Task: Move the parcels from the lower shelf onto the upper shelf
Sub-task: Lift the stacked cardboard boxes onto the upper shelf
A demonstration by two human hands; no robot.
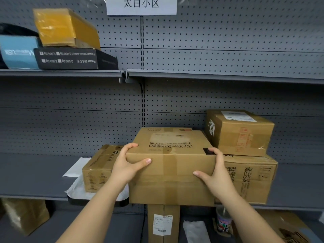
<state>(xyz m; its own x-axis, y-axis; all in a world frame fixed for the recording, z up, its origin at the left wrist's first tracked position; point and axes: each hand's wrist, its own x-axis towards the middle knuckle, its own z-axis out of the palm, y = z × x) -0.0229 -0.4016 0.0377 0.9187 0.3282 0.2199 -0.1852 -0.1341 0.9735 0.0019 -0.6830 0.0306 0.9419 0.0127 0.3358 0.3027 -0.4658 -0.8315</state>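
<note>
Gripping the large brown cardboard carton with black printed lettering point(171, 165) by its two near top corners, we have our left hand point(128, 165) curled over the left corner, thumb across the front face, and our right hand point(215, 172) mirrored on the right corner. The carton sits between our hands at the front of the grey metal lower shelf point(35, 174); whether it has lifted clear we cannot tell. Nothing supports it from beneath, so we judge a heavy load could slide down out of this high grip. Just outside our right hand a small brown box with a white label point(240, 132) is stacked on a wider flat carton point(250, 179), and a careless swing could knock it off. Just outside our left hand stands a small taped cardboard box point(98, 169) that we could nudge too. Well above our hands, the lip of the grey upper shelf point(228, 75) could catch the carton's far edge if we raise it too close in.
</note>
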